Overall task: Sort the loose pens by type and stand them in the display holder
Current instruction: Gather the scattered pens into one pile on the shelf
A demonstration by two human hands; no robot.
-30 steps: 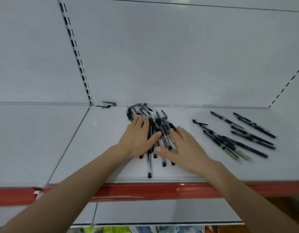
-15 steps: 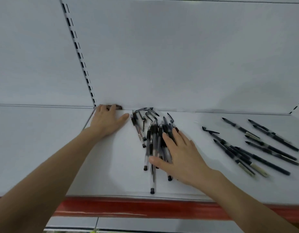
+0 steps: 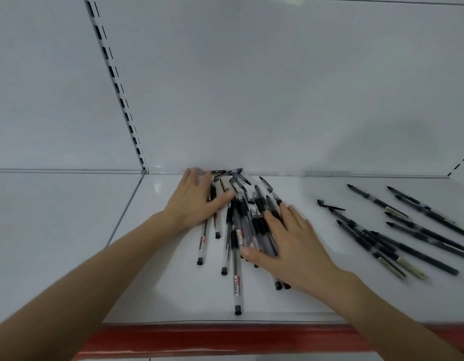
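Observation:
A heap of clear-barrelled pens with black grips [image 3: 237, 230] lies in the middle of the white shelf [image 3: 157, 287]. My left hand [image 3: 194, 201] rests flat on the heap's left side, fingers spread and reaching the back wall. My right hand [image 3: 290, 246] lies flat on the heap's right side, covering several pens. A separate group of all-black pens [image 3: 397, 230] lies spread out on the right. Loose black caps [image 3: 238, 175] lie at the back of the heap. No display holder is in view.
The shelf has a red front edge [image 3: 225, 340] and a white back wall with a slotted upright [image 3: 116, 84]. A neighbouring shelf panel [image 3: 56, 217] lies to the left.
My left hand moved from the back left corner rightwards onto the left side of the heap. My right hand stayed on the pens. The camera moved closer.

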